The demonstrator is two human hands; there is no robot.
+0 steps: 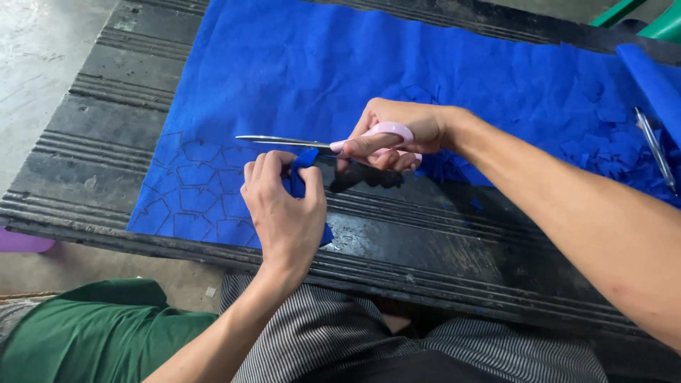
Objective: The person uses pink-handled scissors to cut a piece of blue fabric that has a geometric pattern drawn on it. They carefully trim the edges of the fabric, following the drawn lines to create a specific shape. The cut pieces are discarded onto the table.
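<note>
A large blue fabric sheet [369, 71] lies on a dark ribbed table [440, 248]. House-shaped outlines are drawn on its near left part. My right hand [401, 135] grips pink-handled scissors [312, 144], blades pointing left above the cloth. My left hand [284, 209] pinches the cut edge of the fabric just below the blades. A pile of small blue cut pieces [610, 152] lies at the right.
A metal pen-like tool [656, 149] rests on the cloth at the far right. Green plastic furniture [652, 18] shows at the top right corner. A purple object [25, 242] sits under the table's left edge. My lap is below the table's front edge.
</note>
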